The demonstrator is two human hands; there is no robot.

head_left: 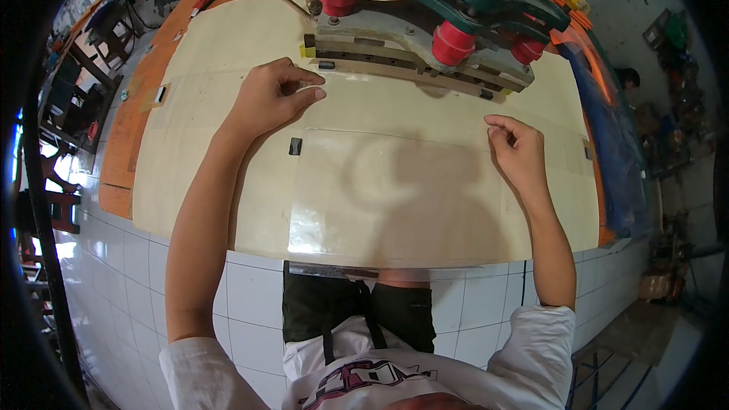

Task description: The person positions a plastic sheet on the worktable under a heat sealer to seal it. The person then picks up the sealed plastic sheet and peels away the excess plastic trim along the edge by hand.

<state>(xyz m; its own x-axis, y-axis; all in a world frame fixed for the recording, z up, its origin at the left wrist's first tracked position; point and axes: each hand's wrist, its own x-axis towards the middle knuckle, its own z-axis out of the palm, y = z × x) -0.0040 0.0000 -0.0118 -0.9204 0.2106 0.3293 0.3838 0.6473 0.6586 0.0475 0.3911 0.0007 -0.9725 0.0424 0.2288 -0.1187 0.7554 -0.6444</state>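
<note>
Left hand slightly spread; right hand curled, pinch unclear; level, light handling best keeps film flat.

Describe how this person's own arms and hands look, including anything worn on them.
The left hand and right hand are both bare, with no gloves, rings, watch or bracelet visible. Each forearm is uncovered; short, loose white sleeves end near the elbows, with no print visible on them.
</note>
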